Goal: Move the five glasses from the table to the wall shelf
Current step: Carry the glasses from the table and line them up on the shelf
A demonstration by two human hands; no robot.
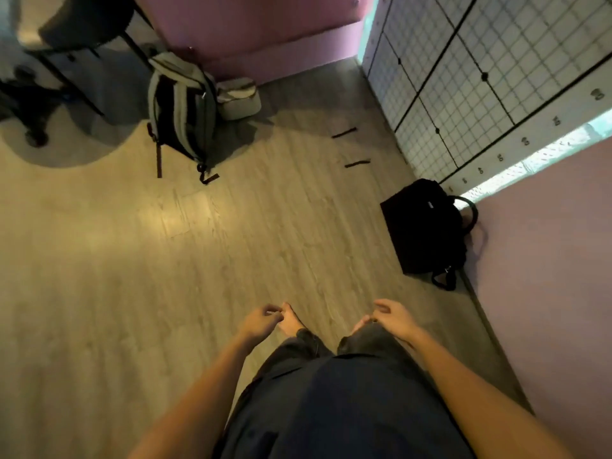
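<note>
Head view: left hand [261, 321] and right hand [394, 318] empty, fingers loosely curled, hanging over wood floor [132, 260]. No glasses, table or shelf visible. Likely walking between trips: look up, steer past black bag [424, 226], find table before reaching.

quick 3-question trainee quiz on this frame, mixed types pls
1. True or false: the left hand holds a glass.
2. Which bag lies nearest the right hand? A) backpack B) black bag C) pale pouch
3. Fill in: no glasses show; both hands hang over the ____.

Key: 1 false; 2 B; 3 floor.
</note>
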